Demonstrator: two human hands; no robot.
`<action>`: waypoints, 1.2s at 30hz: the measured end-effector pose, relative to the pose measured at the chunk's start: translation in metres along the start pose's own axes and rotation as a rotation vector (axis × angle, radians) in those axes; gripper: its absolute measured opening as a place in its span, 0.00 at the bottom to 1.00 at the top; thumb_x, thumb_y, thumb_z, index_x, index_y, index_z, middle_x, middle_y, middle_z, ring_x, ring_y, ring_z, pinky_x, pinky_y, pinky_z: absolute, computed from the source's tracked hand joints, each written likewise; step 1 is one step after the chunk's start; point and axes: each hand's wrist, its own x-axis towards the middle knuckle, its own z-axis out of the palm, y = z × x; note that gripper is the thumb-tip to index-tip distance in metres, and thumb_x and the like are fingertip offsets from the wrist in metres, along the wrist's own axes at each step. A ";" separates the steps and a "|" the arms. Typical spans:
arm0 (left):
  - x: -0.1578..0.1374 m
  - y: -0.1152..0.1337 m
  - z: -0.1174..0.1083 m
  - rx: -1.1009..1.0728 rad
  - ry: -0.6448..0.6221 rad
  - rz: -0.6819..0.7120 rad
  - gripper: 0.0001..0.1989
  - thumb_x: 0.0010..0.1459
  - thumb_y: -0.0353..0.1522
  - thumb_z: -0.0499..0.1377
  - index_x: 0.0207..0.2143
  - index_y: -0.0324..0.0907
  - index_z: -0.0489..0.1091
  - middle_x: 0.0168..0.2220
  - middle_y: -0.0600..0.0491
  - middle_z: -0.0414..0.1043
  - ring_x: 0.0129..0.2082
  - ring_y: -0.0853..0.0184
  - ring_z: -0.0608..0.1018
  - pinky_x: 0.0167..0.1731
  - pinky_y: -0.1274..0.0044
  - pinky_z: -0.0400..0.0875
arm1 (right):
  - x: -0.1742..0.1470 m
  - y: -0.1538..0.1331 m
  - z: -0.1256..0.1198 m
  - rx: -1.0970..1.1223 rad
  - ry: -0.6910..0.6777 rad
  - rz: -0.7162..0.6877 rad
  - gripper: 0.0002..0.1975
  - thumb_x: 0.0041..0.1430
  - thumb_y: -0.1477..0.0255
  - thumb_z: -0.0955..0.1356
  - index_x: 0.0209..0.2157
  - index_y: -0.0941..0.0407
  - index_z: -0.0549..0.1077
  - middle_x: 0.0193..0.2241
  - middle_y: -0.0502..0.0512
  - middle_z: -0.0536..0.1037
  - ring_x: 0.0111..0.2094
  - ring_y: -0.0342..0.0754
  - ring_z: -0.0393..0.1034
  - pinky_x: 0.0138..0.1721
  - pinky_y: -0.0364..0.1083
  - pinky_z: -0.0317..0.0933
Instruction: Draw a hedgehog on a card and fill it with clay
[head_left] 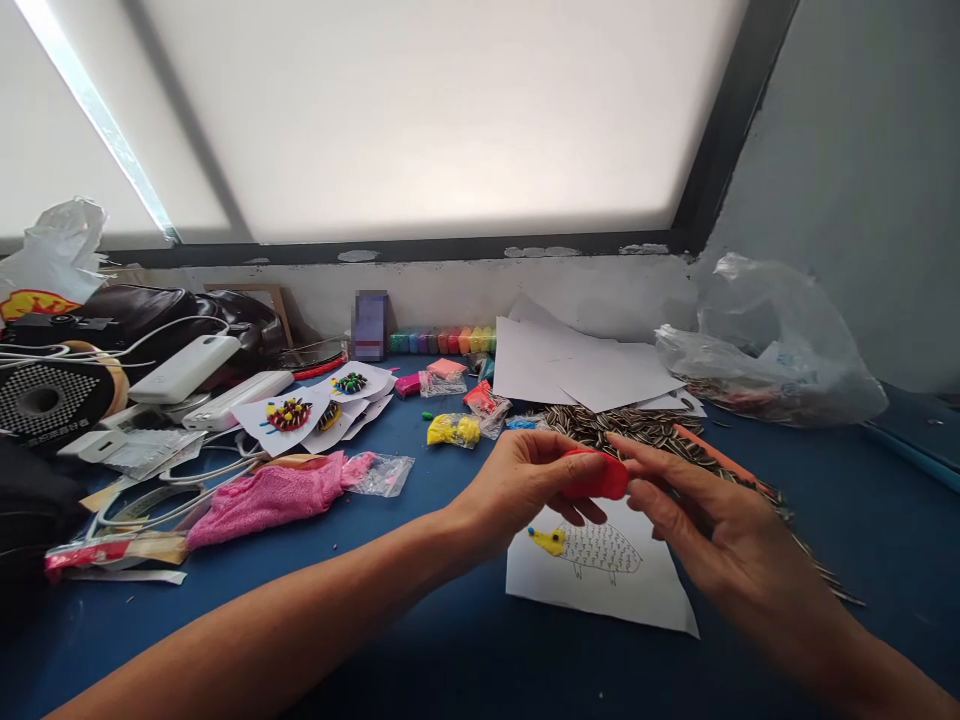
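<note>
A flattened lump of red modelling clay [606, 480] is held up above the paper between my two hands. My left hand [517, 480] grips it, with the thumb on top and the fingers below. At its right edge, the thumb and fingertips of my right hand [705, 520] close on the clay. Below lies a white sheet [540, 580] with a drawn hedgehog [600, 550]; its snout is filled with yellow clay and tipped with blue. Striped sunflower seeds [622, 425] are heaped just behind my hands.
Yellow clay [452, 430] and other clay packets sit left of the seeds. Finished seed pictures [289, 415], a pink cloth [270, 500], cables and a white power bank [184, 368] are at left. White paper [577, 360] and a plastic bag [780, 350] stand behind.
</note>
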 end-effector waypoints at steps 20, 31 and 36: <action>0.001 0.000 -0.003 0.010 -0.039 -0.049 0.16 0.55 0.39 0.63 0.40 0.35 0.75 0.31 0.48 0.76 0.29 0.68 0.78 0.34 0.75 0.72 | 0.007 -0.001 -0.006 0.165 -0.128 0.229 0.19 0.57 0.52 0.66 0.30 0.53 0.76 0.22 0.50 0.72 0.21 0.43 0.64 0.21 0.42 0.62; 0.003 -0.002 -0.003 0.028 0.005 0.020 0.14 0.52 0.37 0.65 0.34 0.34 0.72 0.26 0.52 0.71 0.25 0.73 0.73 0.29 0.78 0.67 | 0.007 0.002 -0.007 0.213 -0.199 0.236 0.21 0.61 0.52 0.62 0.27 0.54 0.73 0.23 0.51 0.73 0.23 0.44 0.65 0.25 0.43 0.65; 0.002 -0.003 -0.004 0.025 -0.006 0.024 0.15 0.52 0.38 0.65 0.35 0.34 0.72 0.27 0.51 0.72 0.26 0.72 0.74 0.31 0.76 0.68 | 0.008 0.000 -0.008 0.135 -0.181 0.222 0.22 0.60 0.52 0.63 0.24 0.54 0.72 0.21 0.51 0.72 0.24 0.45 0.66 0.23 0.43 0.63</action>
